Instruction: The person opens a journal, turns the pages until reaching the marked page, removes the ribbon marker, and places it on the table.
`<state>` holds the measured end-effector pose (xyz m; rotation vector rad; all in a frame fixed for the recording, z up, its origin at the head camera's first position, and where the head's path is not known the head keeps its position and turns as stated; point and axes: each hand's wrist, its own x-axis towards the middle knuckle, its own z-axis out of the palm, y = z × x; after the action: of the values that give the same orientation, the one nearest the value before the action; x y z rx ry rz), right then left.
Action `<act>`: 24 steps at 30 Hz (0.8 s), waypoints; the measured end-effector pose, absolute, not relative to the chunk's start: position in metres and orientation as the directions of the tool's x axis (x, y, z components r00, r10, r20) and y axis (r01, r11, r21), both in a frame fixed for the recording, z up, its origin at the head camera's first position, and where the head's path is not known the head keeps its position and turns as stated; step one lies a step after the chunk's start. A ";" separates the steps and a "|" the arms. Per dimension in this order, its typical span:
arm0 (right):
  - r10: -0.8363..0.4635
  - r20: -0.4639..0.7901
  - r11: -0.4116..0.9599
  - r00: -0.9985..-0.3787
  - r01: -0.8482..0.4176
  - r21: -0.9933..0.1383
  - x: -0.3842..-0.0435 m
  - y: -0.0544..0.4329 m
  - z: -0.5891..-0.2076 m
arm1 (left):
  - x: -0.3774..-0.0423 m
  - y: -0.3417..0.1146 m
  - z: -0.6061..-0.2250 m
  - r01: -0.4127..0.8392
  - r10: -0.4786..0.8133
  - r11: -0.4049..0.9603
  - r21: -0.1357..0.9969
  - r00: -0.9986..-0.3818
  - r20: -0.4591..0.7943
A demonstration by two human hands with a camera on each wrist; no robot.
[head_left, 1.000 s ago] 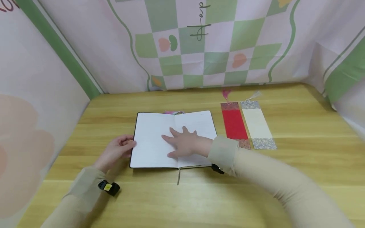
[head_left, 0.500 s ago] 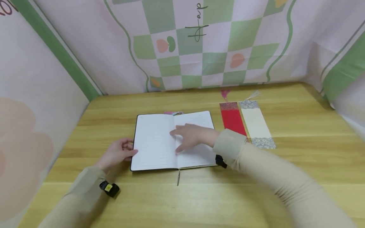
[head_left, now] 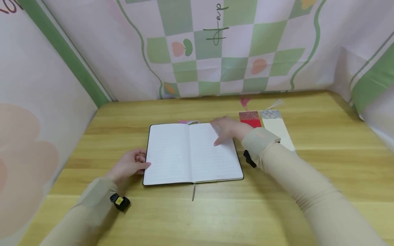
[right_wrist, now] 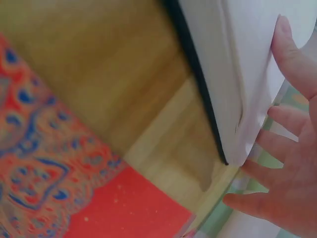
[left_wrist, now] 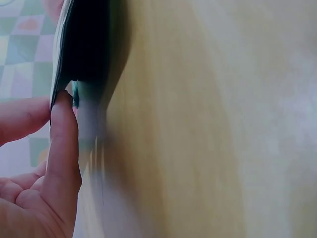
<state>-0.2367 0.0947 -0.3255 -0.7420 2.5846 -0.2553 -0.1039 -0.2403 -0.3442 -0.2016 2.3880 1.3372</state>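
Observation:
An open notebook (head_left: 167,157) with white lined pages and a dark cover lies on the table. Its left edge is pinched by my left hand (head_left: 127,166); in the left wrist view that hand's thumb and forefinger meet on the cover edge (left_wrist: 55,74). Over the top right part of the right page is my right hand (head_left: 228,130). The right wrist view shows this hand (right_wrist: 292,158) with fingers spread and extended, near the page corner and holding nothing. A thin ribbon marker (head_left: 193,193) sticks out below the spine, and pink and white tassels (head_left: 188,122) show above it.
Right of the notebook lie a red bookmark (head_left: 250,119) with a pink tassel, partly hidden by my right arm, and a cream bookmark (head_left: 274,126) with patterned ends. A patterned curtain (head_left: 209,68) hangs along the back of the wooden table (head_left: 160,218).
My right hand has slid from the middle of the open pages rightward and up to the right page's top corner. My left hand keeps its pinch on the left edge.

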 end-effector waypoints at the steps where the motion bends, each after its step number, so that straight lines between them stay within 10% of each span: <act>1: -0.533 -0.359 0.845 -0.766 -0.456 -0.280 -0.238 0.095 -0.325 | -0.104 -0.240 -0.345 -0.314 0.059 0.537 0.783 -0.912 -0.406; 24: -0.526 -0.115 0.836 -0.842 -0.488 -0.251 -0.219 0.104 -0.329 | -0.106 -0.234 -0.347 -0.371 0.023 0.551 0.747 -0.888 -0.458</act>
<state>-0.2189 0.1039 -0.3290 -0.7906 2.8365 -0.3171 -0.1062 -0.2340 -0.3475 -0.2825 2.3722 1.2840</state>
